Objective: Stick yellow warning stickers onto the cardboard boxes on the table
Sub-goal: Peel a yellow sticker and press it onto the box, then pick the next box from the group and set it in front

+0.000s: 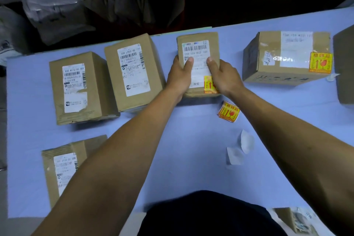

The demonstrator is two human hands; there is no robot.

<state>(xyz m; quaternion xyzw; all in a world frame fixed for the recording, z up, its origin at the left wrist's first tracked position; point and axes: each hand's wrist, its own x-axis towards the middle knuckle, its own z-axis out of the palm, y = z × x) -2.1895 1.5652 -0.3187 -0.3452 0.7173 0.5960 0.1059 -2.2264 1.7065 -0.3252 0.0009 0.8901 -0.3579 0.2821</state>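
A small cardboard box (198, 44) with a white shipping label lies at the table's far middle. My left hand (179, 76) grips its left side and my right hand (223, 76) grips its right side, both thumbs on the label. A yellow warning sticker (208, 84) sits on the box's near right corner, partly under my right hand. A small stack of yellow stickers (229, 111) lies on the blue table (191, 149) just in front of the box. The larger box (285, 57) to the right carries a yellow sticker (320, 62).
Two labelled boxes (134, 71) (80, 86) stand to the left without yellow stickers, another (61, 166) lies at the near left. A further box (344, 63) shows at the right edge. Two white backing papers (241, 149) lie on the table. Bags fill the dark space behind.
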